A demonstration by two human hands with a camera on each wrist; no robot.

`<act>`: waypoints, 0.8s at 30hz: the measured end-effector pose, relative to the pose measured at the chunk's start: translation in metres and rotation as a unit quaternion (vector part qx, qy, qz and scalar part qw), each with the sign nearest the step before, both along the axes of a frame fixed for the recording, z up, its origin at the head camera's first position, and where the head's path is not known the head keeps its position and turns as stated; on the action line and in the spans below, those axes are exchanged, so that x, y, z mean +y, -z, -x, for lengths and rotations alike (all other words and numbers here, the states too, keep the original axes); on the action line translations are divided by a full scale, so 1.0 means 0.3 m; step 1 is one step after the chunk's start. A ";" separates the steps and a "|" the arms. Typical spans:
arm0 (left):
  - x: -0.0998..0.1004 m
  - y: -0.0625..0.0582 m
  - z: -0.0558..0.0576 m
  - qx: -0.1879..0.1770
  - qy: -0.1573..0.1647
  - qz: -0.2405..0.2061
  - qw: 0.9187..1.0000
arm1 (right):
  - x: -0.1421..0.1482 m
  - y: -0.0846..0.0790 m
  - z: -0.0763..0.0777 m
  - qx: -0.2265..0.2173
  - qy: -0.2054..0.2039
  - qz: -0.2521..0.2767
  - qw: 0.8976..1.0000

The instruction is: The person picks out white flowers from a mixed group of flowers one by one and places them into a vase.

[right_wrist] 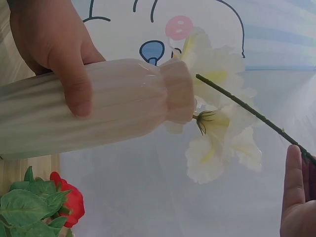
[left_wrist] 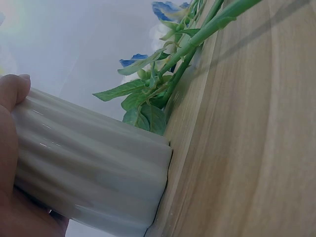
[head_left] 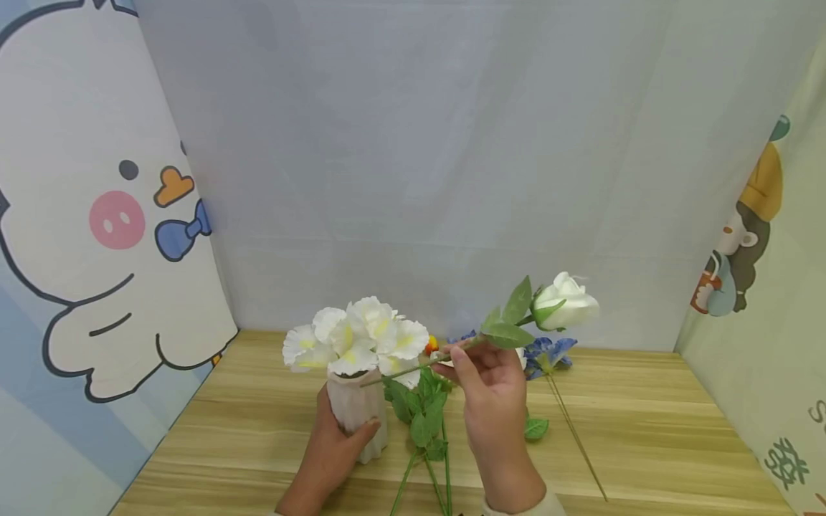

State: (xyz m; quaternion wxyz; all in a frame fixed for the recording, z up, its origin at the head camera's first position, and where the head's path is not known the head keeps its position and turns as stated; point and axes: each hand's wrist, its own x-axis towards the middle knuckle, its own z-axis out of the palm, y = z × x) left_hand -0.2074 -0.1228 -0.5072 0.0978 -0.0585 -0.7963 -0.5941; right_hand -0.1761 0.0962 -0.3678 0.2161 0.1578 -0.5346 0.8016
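A white ribbed vase stands on the table, with several ruffled white flowers with yellow centres in its mouth. My left hand grips the vase around its side, thumb across the front. My right hand pinches the stem of a white rose between thumb and fingers. The rose's bloom points up to the right, and its bare stem slants down left toward the vase. In the right wrist view the tip of the stem is close to the vase's rim, overlapping the white petals.
Green leafy stems lie on the wooden table right of the vase. Blue flowers lie behind my right hand, one with a long thin stem. A red flower shows in the right wrist view. A grey cloth hangs behind.
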 end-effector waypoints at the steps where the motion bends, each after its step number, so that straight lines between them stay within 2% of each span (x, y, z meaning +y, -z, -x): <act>1: 0.000 -0.001 0.000 0.000 0.000 0.000 1.000 | -0.001 -0.002 0.002 0.004 0.000 -0.002 1.000; 19: 0.000 0.005 0.004 0.012 0.001 -0.011 1.000 | -0.029 -0.015 0.034 0.039 0.001 0.004 0.999; 24: 0.001 0.009 0.007 0.013 -0.001 -0.011 1.000 | -0.049 -0.013 0.038 0.059 -0.002 -0.012 0.998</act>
